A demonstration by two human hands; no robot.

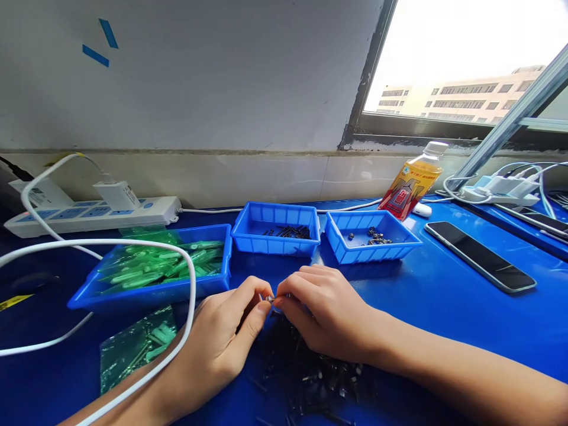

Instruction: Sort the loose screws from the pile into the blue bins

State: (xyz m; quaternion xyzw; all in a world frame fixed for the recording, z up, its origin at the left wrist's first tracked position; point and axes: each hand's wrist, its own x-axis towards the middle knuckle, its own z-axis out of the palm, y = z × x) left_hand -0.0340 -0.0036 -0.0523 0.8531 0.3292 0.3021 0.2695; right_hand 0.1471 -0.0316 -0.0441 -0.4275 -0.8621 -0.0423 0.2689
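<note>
Centre frame, left hand (233, 334) pinches a small metal piece (270, 299); right hand (326, 313) pinches a mostly hidden part (288, 294): best kept steady, in line!

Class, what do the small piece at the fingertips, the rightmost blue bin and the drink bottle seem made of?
Small piece: likely metal, from its silvery shine; too small for certainty.
Rightmost blue bin: probably moulded plastic, satin, with ribbed walls.
Drink bottle: probably clear plastic, glossy, transparent near the top.
</note>
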